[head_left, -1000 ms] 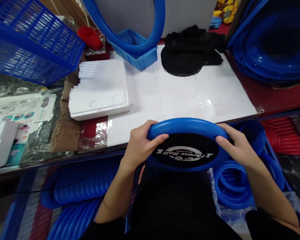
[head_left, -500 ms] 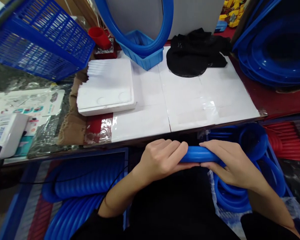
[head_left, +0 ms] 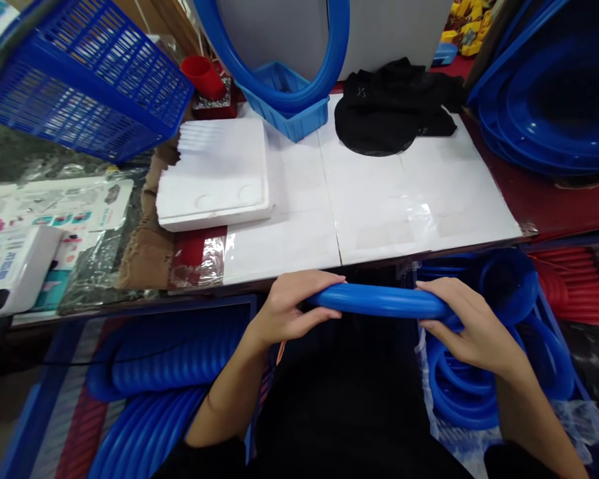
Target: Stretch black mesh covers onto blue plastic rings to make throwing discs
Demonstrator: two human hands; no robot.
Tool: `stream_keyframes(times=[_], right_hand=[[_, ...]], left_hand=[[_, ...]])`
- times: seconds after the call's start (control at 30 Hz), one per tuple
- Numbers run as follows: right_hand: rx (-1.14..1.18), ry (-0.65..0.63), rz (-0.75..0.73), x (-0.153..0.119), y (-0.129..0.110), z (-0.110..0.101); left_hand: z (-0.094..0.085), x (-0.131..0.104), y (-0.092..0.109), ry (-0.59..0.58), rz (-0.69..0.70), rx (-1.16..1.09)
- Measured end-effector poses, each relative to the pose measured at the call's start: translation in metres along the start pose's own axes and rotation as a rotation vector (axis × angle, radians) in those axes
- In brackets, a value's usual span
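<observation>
A wide white-covered worktable [head_left: 379,199] fills the middle of the view, its near edge just above the person's hands. To the right, large round blue plastic discs [head_left: 549,100] lean stacked against each other, and at the upper left a blue plastic lattice basket [head_left: 84,73] sits tilted. Below the table edge, ribbed blue plastic rings [head_left: 164,372] lie piled on the left, and more blue rings [head_left: 479,379] are heaped on the right, beneath the right forearm. On the table, a flat white foam block [head_left: 214,176] rests near the left side, a heap of black mesh fabric [head_left: 389,106] lies at the far side, and a small blue plastic tray [head_left: 289,100] stands beside it with a big blue hoop [head_left: 279,80] propped in it. A red plastic cup [head_left: 204,76] stands behind the foam. In front of the table edge, over the dark lap, the person holds a blue plastic ring seen edge-on [head_left: 379,301], lying roughly level. The left hand [head_left: 289,309] is curled around its left end, fingers over the top and thumb beneath. The right hand [head_left: 464,326] grips the right end the same way.
</observation>
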State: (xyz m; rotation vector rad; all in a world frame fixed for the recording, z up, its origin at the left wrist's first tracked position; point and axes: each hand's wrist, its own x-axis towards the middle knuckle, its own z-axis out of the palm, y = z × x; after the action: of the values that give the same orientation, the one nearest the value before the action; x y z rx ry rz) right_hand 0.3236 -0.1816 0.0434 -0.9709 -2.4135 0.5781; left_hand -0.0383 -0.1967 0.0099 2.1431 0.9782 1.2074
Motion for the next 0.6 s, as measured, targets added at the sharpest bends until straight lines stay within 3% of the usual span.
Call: stream_keyframes(times=[0.13, 0.3, 0.6], right_hand=[[-0.043, -0.037, -0.111, 0.016, -0.022, 0.006], [-0.089, 0.043, -0.186, 0.031, -0.049, 0.019], [-0.036, 0.252, -0.151, 0.02, -0.049, 0.059]], left_hand=[[0.005, 0.008, 0.017, -0.065, 0.08, 0.04], [0.01, 0.01, 0.031, -0.117, 0.093, 0.1], [0.029, -0.008, 0.043, 0.016, 0.014, 0.227]])
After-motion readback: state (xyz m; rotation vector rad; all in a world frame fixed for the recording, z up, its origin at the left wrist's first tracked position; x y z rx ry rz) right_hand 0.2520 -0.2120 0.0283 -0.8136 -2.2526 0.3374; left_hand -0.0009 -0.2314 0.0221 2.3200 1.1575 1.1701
